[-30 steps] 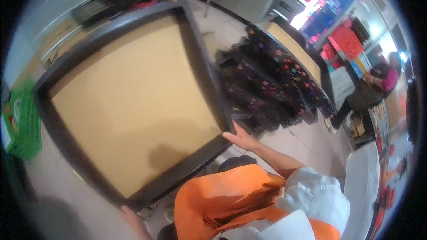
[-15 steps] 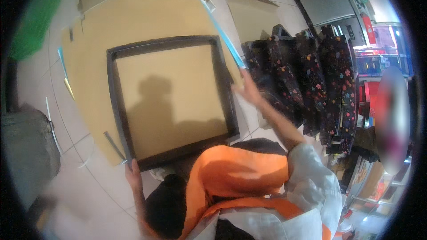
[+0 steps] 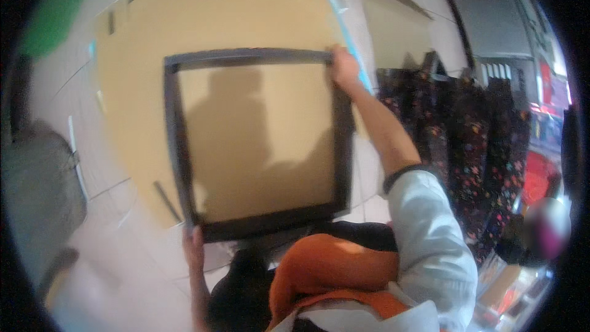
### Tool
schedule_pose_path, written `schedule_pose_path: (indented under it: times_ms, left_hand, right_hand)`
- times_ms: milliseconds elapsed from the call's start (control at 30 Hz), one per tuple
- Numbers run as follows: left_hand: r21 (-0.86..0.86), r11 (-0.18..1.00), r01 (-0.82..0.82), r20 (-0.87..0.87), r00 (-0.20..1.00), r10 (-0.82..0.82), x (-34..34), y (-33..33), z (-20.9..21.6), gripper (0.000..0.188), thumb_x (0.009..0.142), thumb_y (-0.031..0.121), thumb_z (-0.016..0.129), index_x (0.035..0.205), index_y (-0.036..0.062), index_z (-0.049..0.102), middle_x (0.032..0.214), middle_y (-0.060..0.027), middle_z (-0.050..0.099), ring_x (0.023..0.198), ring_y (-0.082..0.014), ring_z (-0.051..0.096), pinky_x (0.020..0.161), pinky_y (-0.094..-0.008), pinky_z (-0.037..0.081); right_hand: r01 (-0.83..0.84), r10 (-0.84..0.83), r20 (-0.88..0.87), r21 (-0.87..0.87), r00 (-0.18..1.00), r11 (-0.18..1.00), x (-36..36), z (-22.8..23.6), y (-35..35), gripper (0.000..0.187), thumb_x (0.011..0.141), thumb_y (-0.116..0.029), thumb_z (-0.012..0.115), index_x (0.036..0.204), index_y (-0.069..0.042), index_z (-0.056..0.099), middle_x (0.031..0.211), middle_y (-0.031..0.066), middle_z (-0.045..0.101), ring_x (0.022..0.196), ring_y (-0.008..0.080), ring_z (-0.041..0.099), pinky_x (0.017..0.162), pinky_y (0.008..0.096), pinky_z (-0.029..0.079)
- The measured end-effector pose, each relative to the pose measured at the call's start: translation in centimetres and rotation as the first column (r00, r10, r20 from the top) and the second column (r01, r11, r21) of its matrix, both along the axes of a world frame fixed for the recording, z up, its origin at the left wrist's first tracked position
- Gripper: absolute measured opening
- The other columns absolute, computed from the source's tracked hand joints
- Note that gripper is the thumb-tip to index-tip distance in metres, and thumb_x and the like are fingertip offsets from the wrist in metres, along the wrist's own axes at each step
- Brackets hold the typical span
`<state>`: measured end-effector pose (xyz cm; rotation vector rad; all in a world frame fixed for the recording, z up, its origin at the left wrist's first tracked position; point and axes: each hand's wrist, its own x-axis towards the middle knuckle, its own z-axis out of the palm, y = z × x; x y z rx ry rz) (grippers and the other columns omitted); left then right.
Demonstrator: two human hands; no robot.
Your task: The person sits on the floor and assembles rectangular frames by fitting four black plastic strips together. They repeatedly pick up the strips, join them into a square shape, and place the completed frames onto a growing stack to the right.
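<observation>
A dark, square, open frame point(image 3: 341, 166) lies over a large tan board point(image 3: 132, 86), and the board shows through its middle with shadows on it. My right hand point(image 3: 346, 69) is closed around the frame's far right corner. At the near left corner, my left hand point(image 3: 194, 249) has its fingers against the frame; they look closed on it, though blurred. A short dark strip point(image 3: 167, 201) rests on the board beside the frame's left side. Another dark strip point(image 3: 112, 23) lies near the board's far left edge.
Dark floral-patterned pieces point(image 3: 455, 147) stand in a row at the right. Behind them are a cardboard piece point(image 3: 396, 27) and a grey panel point(image 3: 491, 31). A grey bulky object point(image 3: 46, 178) sits at the left on the tiled floor point(image 3: 107, 233), with green material point(image 3: 58, 21) beyond.
My right hand has moved from beside the frame's right side to its far right corner and taken hold there. My left hand stays at the near left corner. The whole view has shifted.
</observation>
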<state>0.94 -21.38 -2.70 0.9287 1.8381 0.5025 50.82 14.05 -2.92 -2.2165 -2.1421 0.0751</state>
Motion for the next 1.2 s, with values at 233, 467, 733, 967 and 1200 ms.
schedule_pose_path:
  times_ms: [233,467,733,967,1200]
  left_hand:
    - [-0.034,0.999,0.013,-0.024,1.000,-0.014,1.7,2.8,2.9,0.038,0.090,0.022,0.039,0.120,-0.0002,0.044,0.102,-0.0199,0.055,0.094,-0.0297,0.053,0.083,-0.0366,0.040]
    - [0.062,0.996,-0.070,-0.035,0.997,0.072,2.7,3.1,2.6,0.041,0.089,0.020,0.037,0.122,-0.0051,0.041,0.114,-0.0202,0.050,0.104,-0.0290,0.047,0.093,-0.0353,0.034]
    - [0.189,0.981,0.033,-0.296,0.955,0.024,0.9,7.4,-1.6,0.041,0.090,0.029,0.041,0.114,-0.0042,0.047,0.108,-0.0185,0.053,0.097,-0.0285,0.049,0.089,-0.0356,0.038]
    - [0.624,0.769,-0.142,0.349,0.931,-0.111,7.3,19.4,13.2,0.051,0.091,0.036,0.037,0.122,-0.0035,0.040,0.119,-0.0183,0.046,0.109,-0.0298,0.043,0.096,-0.0380,0.032]
    - [0.800,0.551,-0.237,0.574,0.571,-0.587,13.4,23.7,26.7,0.061,0.091,0.044,0.034,0.130,-0.0028,0.032,0.131,-0.0180,0.039,0.122,-0.0311,0.037,0.103,-0.0404,0.026]
  right_hand:
    - [-0.120,0.147,-0.328,0.099,0.933,0.988,2.6,1.2,-3.3,0.078,0.073,-0.018,0.065,0.134,0.001,0.021,0.135,0.0246,0.026,0.126,0.0365,0.026,0.105,0.0404,0.023]
    - [0.232,-0.515,-0.773,-0.460,0.371,0.857,-1.8,3.6,-26.5,0.070,0.085,-0.039,0.055,0.133,0.002,0.025,0.121,0.0140,0.044,0.112,0.0192,0.041,0.096,0.0323,0.033]
    - [0.174,-0.453,-0.716,-0.431,0.530,0.885,-3.5,7.1,-32.9,0.081,0.079,-0.044,0.059,0.137,-0.003,0.021,0.141,0.0189,0.023,0.131,0.0294,0.019,0.107,0.0368,0.017]
    - [0.450,-0.297,-0.843,-0.074,0.449,0.890,-2.5,26.2,-30.1,0.080,0.077,-0.028,0.064,0.139,-0.004,0.018,0.143,0.0173,0.020,0.132,0.0252,0.018,0.106,0.0345,0.020]
    - [0.889,0.018,-0.997,0.079,0.080,0.451,-0.3,42.9,-35.4,0.062,0.081,-0.038,0.061,0.130,-0.013,0.033,0.118,0.0083,0.047,0.105,0.0223,0.048,0.081,0.0396,0.044]
